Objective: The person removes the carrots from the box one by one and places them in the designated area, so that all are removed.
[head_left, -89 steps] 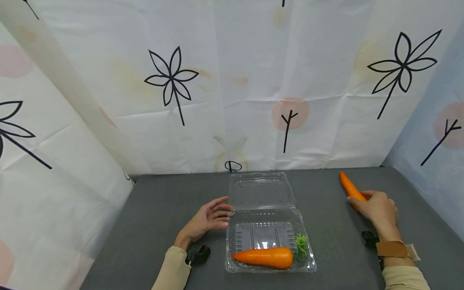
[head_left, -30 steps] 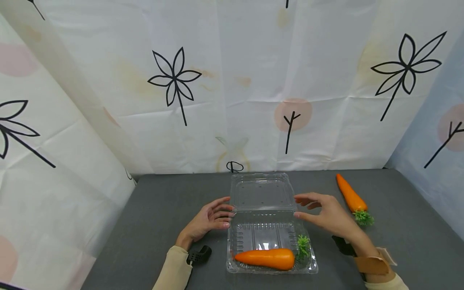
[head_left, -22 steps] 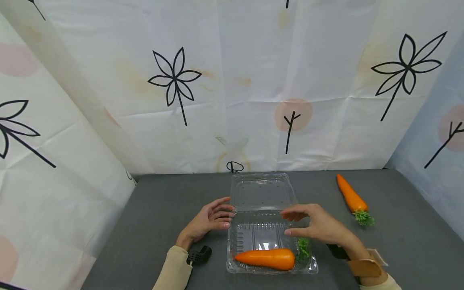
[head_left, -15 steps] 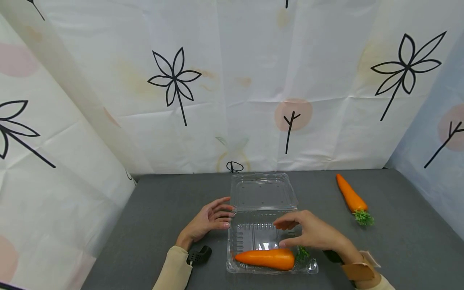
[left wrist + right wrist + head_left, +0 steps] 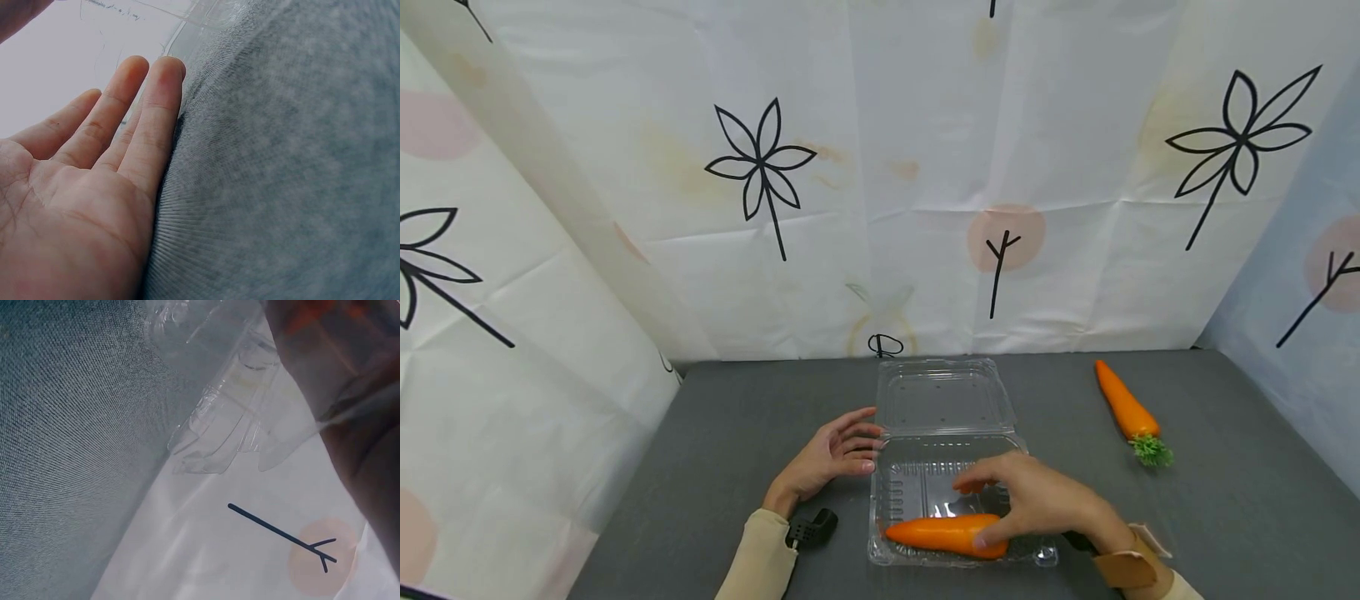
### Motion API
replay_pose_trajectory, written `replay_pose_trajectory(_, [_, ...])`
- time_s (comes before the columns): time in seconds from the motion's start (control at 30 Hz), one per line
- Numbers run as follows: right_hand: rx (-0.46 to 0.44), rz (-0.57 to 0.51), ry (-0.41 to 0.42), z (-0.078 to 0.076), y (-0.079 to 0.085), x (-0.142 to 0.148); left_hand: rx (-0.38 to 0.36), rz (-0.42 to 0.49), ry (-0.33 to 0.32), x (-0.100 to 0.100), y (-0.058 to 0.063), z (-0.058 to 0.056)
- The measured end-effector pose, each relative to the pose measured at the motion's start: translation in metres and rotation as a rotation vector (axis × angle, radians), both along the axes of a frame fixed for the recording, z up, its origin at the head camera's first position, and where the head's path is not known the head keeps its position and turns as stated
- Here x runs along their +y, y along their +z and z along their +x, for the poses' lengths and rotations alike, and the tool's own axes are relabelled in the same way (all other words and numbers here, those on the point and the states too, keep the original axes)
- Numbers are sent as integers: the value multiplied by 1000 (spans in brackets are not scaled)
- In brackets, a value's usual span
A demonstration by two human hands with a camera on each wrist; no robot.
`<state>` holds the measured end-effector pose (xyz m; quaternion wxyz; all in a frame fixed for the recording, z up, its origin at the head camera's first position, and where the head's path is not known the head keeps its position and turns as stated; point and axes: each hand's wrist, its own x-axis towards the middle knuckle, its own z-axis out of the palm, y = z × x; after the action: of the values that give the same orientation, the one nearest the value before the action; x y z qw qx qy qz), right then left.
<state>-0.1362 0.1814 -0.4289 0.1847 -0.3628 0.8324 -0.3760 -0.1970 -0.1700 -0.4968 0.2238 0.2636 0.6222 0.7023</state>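
An orange carrot (image 5: 943,534) lies along the near side inside a clear plastic clamshell box (image 5: 880,500). My right hand (image 5: 1037,498) hovers over the box's right part, thumb at the carrot's thick end and fingers bent above the box floor behind it. The carrot's green top is hidden under this hand. In the right wrist view, that hand (image 5: 369,425) is dark and partly behind clear plastic. My left hand (image 5: 831,457) rests beside the box's left edge near the hinge, fingers straight, holding nothing; in the left wrist view its fingers (image 5: 159,119) reach toward the clear plastic.
A second carrot (image 5: 1126,406) with a green leafy top lies at the right of the dark grey table (image 5: 760,392). The box's lid (image 5: 943,396) is folded back flat behind it. A patterned cloth (image 5: 880,167) hangs at the back and sides.
My right hand has let go of the second carrot at the right and moved left and nearer, over the box to the carrot inside. The left hand has stayed in place.
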Motion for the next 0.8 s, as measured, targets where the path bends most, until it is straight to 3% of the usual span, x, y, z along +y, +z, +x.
replay_pose_trajectory(0.5, [110, 100, 30, 0, -5, -4, 2, -2, 1, 0, 2, 0])
replay_pose_trajectory(0.8, [261, 91, 74, 3, -8, -10, 6, -4, 1, 1, 1, 0])
